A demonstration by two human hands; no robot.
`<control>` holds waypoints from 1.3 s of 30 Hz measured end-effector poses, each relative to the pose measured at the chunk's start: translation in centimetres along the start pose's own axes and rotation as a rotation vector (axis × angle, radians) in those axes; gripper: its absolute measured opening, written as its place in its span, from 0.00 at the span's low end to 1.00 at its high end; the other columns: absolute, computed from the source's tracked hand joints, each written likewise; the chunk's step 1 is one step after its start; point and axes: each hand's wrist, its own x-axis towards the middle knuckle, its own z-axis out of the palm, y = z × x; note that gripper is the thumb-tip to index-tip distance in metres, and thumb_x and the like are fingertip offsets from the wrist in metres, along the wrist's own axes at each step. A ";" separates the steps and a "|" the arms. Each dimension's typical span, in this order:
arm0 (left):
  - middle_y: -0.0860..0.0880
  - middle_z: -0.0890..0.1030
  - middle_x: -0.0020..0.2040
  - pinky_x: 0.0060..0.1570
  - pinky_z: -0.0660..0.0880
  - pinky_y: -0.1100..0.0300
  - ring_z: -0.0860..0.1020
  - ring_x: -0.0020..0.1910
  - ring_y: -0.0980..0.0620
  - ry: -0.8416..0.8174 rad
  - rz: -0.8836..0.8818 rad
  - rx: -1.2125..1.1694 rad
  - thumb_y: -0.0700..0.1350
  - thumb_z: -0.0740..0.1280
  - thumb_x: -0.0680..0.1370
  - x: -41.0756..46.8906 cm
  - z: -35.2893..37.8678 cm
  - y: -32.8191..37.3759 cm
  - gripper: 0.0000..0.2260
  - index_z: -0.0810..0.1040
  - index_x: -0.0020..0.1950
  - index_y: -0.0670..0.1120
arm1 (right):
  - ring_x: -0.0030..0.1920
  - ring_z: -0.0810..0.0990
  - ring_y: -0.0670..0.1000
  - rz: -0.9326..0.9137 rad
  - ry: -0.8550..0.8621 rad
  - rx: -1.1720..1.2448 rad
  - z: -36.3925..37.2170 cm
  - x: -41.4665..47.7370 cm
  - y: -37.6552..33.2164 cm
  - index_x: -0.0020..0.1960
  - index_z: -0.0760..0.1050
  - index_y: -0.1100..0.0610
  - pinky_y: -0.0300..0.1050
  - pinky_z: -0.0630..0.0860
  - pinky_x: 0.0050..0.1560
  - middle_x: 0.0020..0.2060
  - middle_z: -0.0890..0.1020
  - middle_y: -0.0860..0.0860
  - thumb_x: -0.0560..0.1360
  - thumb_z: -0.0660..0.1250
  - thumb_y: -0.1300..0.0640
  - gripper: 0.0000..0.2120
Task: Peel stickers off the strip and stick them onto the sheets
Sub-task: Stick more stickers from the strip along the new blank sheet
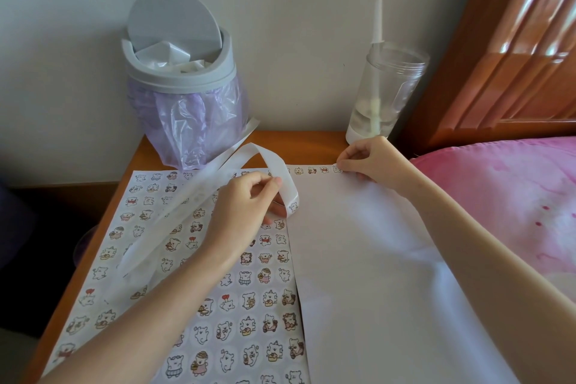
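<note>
Filling right sheet (pixel 374 259) barely begun: 1 row laid at 12 o'clock edge; left sheet (pixel 258 313) covered. Looped strip (pixel 274 162) pinched by left hand (pixel 246 209); bear sticker (pixel 337 169) pinched by right hand (pixel 367 162), 1 o'clock.

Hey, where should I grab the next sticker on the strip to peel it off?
Probably pinch the edge of the sticker at the foot of the strip's loop, coming from the right with the right hand. The left hand holds the strip from the left, so the sticker's right edge is the exposed one.
</note>
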 end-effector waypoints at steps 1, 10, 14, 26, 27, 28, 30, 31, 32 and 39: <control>0.51 0.85 0.41 0.36 0.80 0.51 0.83 0.33 0.50 0.000 -0.002 -0.002 0.48 0.63 0.78 0.0 0.0 0.0 0.09 0.81 0.53 0.46 | 0.22 0.72 0.38 -0.004 0.002 -0.008 0.0 0.0 0.0 0.38 0.80 0.54 0.28 0.65 0.23 0.29 0.80 0.47 0.72 0.71 0.63 0.06; 0.53 0.84 0.35 0.33 0.78 0.61 0.83 0.33 0.52 -0.026 -0.005 -0.014 0.46 0.63 0.78 -0.2 0.0 0.3 0.06 0.80 0.48 0.50 | 0.26 0.73 0.38 -0.015 0.050 -0.078 0.7 0.2 0.6 0.37 0.80 0.51 0.30 0.68 0.29 0.30 0.79 0.45 0.70 0.73 0.58 0.05; 0.52 0.85 0.36 0.31 0.77 0.63 0.83 0.33 0.54 -0.043 -0.005 -0.023 0.45 0.63 0.79 -0.2 -0.1 0.3 0.07 0.81 0.48 0.48 | 0.26 0.71 0.37 -0.052 0.089 -0.093 1.0 0.1 0.7 0.41 0.80 0.57 0.27 0.66 0.28 0.29 0.77 0.46 0.70 0.74 0.57 0.04; 0.52 0.85 0.37 0.30 0.76 0.67 0.83 0.33 0.55 -0.035 -0.002 -0.011 0.45 0.63 0.79 -0.2 0.0 0.2 0.08 0.81 0.50 0.46 | 0.39 0.75 0.47 -0.026 0.178 -0.075 1.3 0.8 1.7 0.45 0.77 0.55 0.29 0.68 0.36 0.35 0.78 0.48 0.73 0.70 0.57 0.03; 0.52 0.85 0.36 0.30 0.76 0.67 0.83 0.33 0.55 -0.035 -0.004 -0.011 0.45 0.63 0.79 -0.2 0.0 0.2 0.08 0.81 0.49 0.46 | 0.38 0.75 0.46 -0.012 0.193 -0.061 1.4 0.8 1.6 0.45 0.77 0.55 0.30 0.68 0.35 0.35 0.78 0.48 0.72 0.71 0.54 0.06; 0.52 0.85 0.36 0.30 0.76 0.67 0.83 0.33 0.55 -0.033 -0.007 -0.013 0.44 0.63 0.79 -0.2 0.0 0.2 0.08 0.81 0.48 0.46 | 0.36 0.74 0.46 0.005 0.202 -0.051 1.5 0.8 1.5 0.45 0.77 0.55 0.30 0.67 0.34 0.34 0.77 0.48 0.71 0.73 0.52 0.09; 0.52 0.85 0.35 0.31 0.77 0.64 0.83 0.33 0.53 -0.025 -0.011 -0.015 0.44 0.63 0.78 -0.2 0.0 0.3 0.08 0.82 0.47 0.46 | 0.32 0.72 0.44 0.016 0.195 -0.068 1.6 0.7 1.3 0.45 0.76 0.56 0.28 0.66 0.31 0.30 0.74 0.47 0.68 0.76 0.52 0.12; 0.52 0.85 0.35 0.32 0.78 0.63 0.83 0.33 0.52 -0.021 -0.010 -0.008 0.45 0.63 0.78 -0.2 0.0 0.3 0.08 0.82 0.47 0.46 | 0.30 0.71 0.44 0.010 0.186 -0.083 1.6 0.7 1.3 0.45 0.76 0.57 0.28 0.66 0.31 0.29 0.73 0.47 0.68 0.76 0.53 0.13; 0.53 0.85 0.35 0.33 0.78 0.61 0.83 0.33 0.52 -0.018 -0.010 -0.003 0.45 0.63 0.78 -0.2 0.0 0.3 0.08 0.82 0.46 0.47 | 0.30 0.70 0.44 0.005 0.183 -0.090 1.7 0.7 1.4 0.46 0.77 0.58 0.28 0.66 0.31 0.27 0.72 0.47 0.68 0.76 0.55 0.12; 0.54 0.84 0.35 0.34 0.79 0.59 0.83 0.32 0.52 -0.013 0.001 0.044 0.46 0.63 0.78 -0.4 0.0 0.6 0.08 0.81 0.47 0.48 | 0.32 0.71 0.45 -0.002 0.186 -0.073 1.6 0.4 1.5 0.47 0.76 0.57 0.29 0.66 0.32 0.31 0.74 0.48 0.69 0.75 0.53 0.12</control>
